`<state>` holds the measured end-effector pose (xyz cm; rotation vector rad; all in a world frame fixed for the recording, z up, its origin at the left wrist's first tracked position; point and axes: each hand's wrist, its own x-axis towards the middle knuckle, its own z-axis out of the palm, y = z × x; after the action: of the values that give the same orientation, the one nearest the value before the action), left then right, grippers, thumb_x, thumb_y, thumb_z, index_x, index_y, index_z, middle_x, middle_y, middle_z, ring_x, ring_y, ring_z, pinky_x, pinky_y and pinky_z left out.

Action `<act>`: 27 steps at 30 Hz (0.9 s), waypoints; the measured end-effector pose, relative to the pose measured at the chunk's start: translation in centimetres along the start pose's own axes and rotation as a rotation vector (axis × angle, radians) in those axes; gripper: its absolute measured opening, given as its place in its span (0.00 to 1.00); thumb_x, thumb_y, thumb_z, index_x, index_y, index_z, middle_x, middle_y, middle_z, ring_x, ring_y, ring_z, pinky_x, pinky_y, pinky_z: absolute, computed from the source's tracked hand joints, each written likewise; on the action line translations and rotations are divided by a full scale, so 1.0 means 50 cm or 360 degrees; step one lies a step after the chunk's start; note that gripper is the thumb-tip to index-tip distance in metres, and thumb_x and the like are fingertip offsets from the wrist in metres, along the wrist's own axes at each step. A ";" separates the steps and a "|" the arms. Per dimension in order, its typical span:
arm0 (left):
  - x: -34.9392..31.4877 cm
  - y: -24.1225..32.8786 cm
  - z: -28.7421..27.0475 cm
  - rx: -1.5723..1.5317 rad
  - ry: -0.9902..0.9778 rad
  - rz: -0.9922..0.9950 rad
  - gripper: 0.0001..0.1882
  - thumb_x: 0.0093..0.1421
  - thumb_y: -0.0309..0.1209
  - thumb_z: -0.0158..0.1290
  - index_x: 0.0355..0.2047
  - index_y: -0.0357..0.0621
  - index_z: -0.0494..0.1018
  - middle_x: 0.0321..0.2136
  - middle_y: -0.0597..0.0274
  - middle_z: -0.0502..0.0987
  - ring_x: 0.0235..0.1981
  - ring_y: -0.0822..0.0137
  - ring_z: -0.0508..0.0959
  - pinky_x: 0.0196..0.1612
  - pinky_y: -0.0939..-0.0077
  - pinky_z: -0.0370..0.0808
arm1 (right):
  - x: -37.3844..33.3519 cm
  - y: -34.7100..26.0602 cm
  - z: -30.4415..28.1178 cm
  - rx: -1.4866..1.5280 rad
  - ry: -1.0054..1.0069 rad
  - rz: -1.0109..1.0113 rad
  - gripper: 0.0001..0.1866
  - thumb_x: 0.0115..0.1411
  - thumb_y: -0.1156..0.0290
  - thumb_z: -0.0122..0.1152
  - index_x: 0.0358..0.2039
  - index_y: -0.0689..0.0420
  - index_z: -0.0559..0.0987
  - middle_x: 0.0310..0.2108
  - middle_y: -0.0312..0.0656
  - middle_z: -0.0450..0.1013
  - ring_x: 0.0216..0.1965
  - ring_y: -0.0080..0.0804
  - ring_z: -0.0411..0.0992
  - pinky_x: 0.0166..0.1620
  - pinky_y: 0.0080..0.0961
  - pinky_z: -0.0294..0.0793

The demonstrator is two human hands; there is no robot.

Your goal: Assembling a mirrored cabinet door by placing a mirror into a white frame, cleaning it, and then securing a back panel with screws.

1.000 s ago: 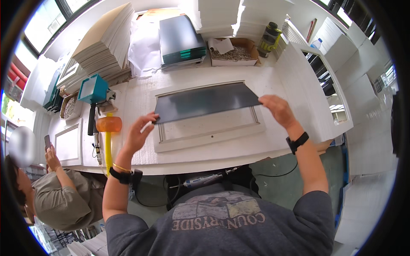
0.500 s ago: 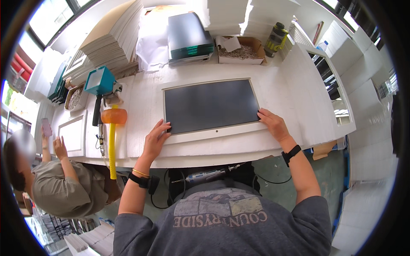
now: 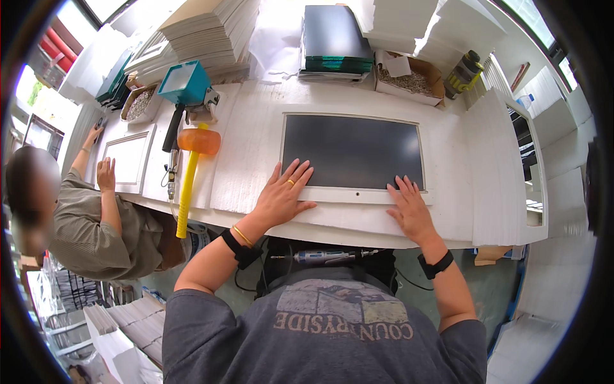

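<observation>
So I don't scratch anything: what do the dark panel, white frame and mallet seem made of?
Dark panel: probably glass, possibly glossy plastic; smooth, with a soft sheen.
White frame: perhaps painted wood or composite; opaque, matte-looking, evenly coloured.
Mallet head: likely rubber or plastic; orange, somewhat translucent.
Mallet handle: probably plastic; bright yellow, seemingly ribbed toward its lower end.

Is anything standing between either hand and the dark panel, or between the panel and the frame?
Nothing visible. The left hand and right hand each reach over a lower corner of the panel, which lies within the opening of the frame. The mallet is off to the left, clear of both.
</observation>
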<state>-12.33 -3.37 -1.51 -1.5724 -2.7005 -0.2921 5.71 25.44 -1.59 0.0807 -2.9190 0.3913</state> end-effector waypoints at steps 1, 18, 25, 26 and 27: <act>-0.001 0.000 0.004 0.0033 0.0018 0.0002 0.38 0.56 0.55 0.45 0.59 0.43 0.54 0.61 0.58 0.54 0.64 0.60 0.48 0.64 0.60 0.41 | -0.004 -0.007 0.006 0.0009 -0.0010 -0.0006 0.29 0.55 0.58 0.55 0.56 0.53 0.64 0.59 0.47 0.56 0.61 0.47 0.52 0.62 0.42 0.50; 0.009 -0.002 0.025 -0.0002 0.0188 -0.0030 0.42 0.55 0.57 0.45 0.58 0.33 0.53 0.60 0.48 0.54 0.63 0.53 0.49 0.63 0.60 0.46 | 0.040 -0.058 0.015 -0.0427 -0.0223 0.0337 0.32 0.53 0.56 0.57 0.55 0.60 0.64 0.57 0.55 0.57 0.57 0.52 0.57 0.57 0.40 0.60; -0.003 -0.013 0.020 -0.0155 0.0175 0.0003 0.38 0.56 0.53 0.47 0.57 0.35 0.57 0.60 0.49 0.55 0.63 0.54 0.49 0.63 0.59 0.46 | 0.259 -0.129 -0.131 0.0455 -0.1027 0.0309 0.25 0.56 0.56 0.54 0.47 0.62 0.72 0.41 0.53 0.73 0.44 0.46 0.70 0.49 0.31 0.68; -0.004 -0.022 0.018 -0.0304 0.0260 0.0078 0.34 0.55 0.50 0.50 0.54 0.38 0.61 0.57 0.49 0.59 0.61 0.52 0.55 0.62 0.58 0.50 | 0.282 -0.137 -0.104 0.0628 -0.0881 0.0146 0.22 0.57 0.59 0.54 0.45 0.63 0.73 0.37 0.51 0.75 0.40 0.40 0.73 0.42 0.30 0.73; -0.004 -0.039 0.017 -0.0285 0.0290 0.0040 0.34 0.55 0.50 0.50 0.54 0.38 0.61 0.57 0.49 0.59 0.61 0.52 0.55 0.62 0.58 0.50 | 0.314 -0.166 -0.097 0.0611 -0.0886 0.0096 0.22 0.57 0.59 0.54 0.45 0.63 0.73 0.37 0.51 0.75 0.40 0.40 0.73 0.42 0.30 0.73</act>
<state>-13.81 -4.35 -2.66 -1.5337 -2.5756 -0.6593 -8.10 18.30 8.27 0.1820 -3.3365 1.0947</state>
